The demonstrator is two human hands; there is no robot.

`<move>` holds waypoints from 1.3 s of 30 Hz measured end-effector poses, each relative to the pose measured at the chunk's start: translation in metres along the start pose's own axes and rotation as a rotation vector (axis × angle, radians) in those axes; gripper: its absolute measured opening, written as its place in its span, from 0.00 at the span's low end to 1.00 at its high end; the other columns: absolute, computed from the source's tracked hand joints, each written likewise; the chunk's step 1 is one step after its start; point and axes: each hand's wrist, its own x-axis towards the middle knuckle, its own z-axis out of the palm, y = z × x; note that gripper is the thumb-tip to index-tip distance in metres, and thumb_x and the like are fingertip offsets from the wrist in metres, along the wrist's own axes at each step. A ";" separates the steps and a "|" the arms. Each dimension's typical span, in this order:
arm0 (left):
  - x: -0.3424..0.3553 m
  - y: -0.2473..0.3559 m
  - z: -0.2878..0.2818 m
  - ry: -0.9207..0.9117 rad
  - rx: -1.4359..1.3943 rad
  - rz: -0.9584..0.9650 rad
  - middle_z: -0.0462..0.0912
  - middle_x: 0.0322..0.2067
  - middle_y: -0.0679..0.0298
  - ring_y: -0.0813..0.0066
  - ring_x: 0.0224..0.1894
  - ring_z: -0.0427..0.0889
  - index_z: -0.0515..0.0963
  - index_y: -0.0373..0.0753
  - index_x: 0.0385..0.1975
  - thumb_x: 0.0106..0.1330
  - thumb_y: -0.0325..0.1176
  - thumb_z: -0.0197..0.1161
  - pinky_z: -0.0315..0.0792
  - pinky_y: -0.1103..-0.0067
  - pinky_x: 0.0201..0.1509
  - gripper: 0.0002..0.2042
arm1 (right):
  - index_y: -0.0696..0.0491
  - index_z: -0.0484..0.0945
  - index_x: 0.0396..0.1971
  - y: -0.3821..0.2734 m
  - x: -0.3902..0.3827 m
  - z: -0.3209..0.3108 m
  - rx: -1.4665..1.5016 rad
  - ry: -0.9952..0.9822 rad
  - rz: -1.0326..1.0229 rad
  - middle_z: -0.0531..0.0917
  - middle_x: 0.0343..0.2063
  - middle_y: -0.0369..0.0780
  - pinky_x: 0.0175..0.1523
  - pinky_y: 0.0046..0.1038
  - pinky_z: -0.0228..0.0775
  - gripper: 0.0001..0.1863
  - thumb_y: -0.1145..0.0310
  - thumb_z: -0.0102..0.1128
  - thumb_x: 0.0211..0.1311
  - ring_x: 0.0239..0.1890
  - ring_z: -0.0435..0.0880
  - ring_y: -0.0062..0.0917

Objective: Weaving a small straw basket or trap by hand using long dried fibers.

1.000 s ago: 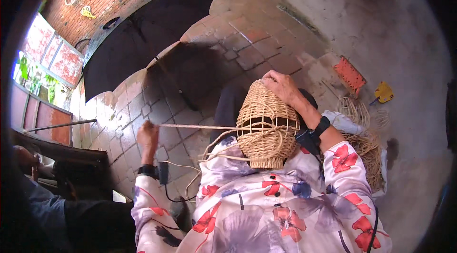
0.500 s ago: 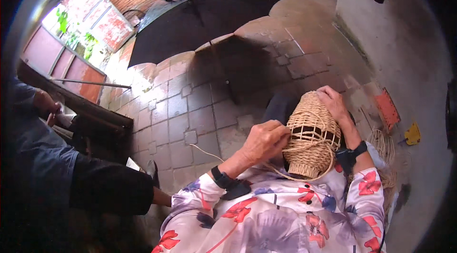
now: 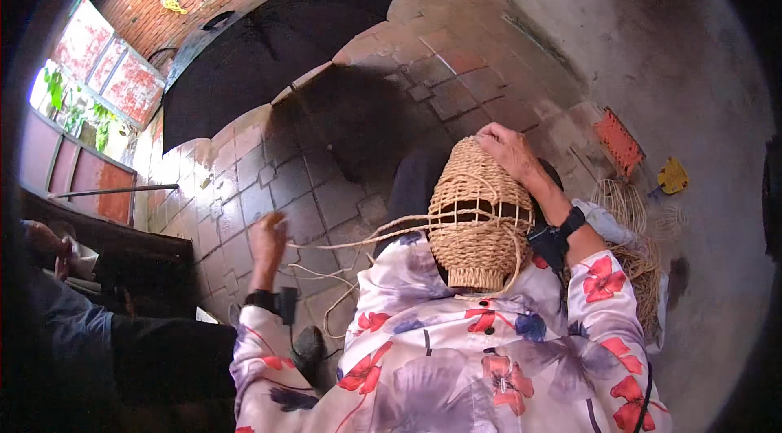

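A woven straw basket [image 3: 476, 250], vase-shaped with a narrow foot toward me, lies across my lap. An open band of bare upright stakes runs round its middle. My right hand [image 3: 511, 154] rests with bent fingers on the far end of the basket, steadying it. Out to the left, my left hand [image 3: 267, 239] is closed on a twisted straw cord [image 3: 358, 241], which stretches taut back to the open band. Its fingertips are a little blurred. Loose cord tails hang below it, beside my left sleeve.
A bundle of straw cord [image 3: 631, 270] lies at my right beside the grey wall [image 3: 643, 91], near an orange plastic crate [image 3: 619, 142] and a yellow object [image 3: 673, 176]. A black umbrella [image 3: 261, 50] stands spread on the tiled floor ahead. Another person [image 3: 73, 327] sits at left.
My left hand has moved from the basket's side far out to the left, drawing the cord with it. My right hand stays on the basket's far end. The view has shifted.
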 end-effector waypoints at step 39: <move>-0.025 0.228 -0.008 -0.602 -0.779 0.273 0.75 0.23 0.69 0.84 0.23 0.70 0.79 0.33 0.31 0.67 0.37 0.58 0.65 0.83 0.25 0.12 | 0.58 0.79 0.35 0.003 0.003 0.001 0.018 0.026 -0.024 0.83 0.31 0.50 0.41 0.35 0.71 0.22 0.51 0.56 0.56 0.35 0.83 0.41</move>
